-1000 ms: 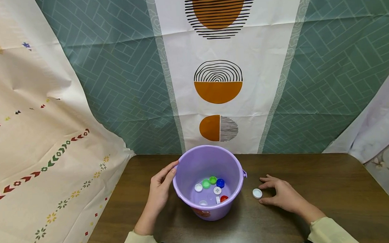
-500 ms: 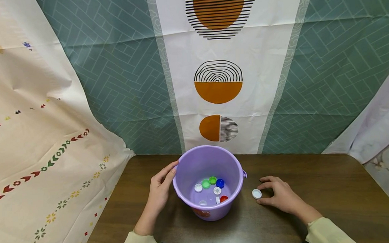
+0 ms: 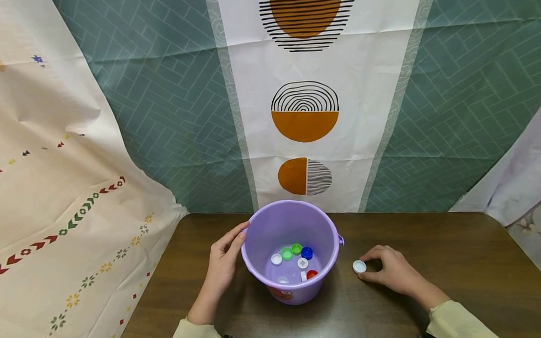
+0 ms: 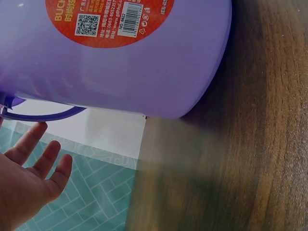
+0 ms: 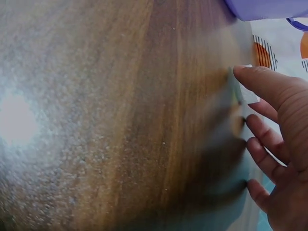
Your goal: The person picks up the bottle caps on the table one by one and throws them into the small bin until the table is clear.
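Note:
A purple bucket [image 3: 292, 292] stands upright on the table, with several bottle caps in white, green, blue and red on its floor. My left hand [image 3: 224, 257] touches the left side of the rim with thumb and index fingertips. The left wrist view has its other fingers [image 4: 60, 175] loosely spread below the bucket handle [image 4: 45, 117]. To the right of the bucket, my right hand [image 3: 392, 271] pinches a white bottle cap [image 3: 359, 267] between thumb and index finger. In the right wrist view this cap [image 5: 248, 91] stands behind the thumb, low at the tabletop, partly hidden.
The brown wooden table [image 3: 470, 261] reaches back to a green and white patterned cloth [image 3: 198, 141]. A cream cloth [image 3: 75, 220] hangs along the left side. At the bucket's right rim sits a handle joint [image 3: 341, 240].
My right thumb and index finger have closed in on the white bottle cap and now pinch it. The left hand and the bucket hold their place.

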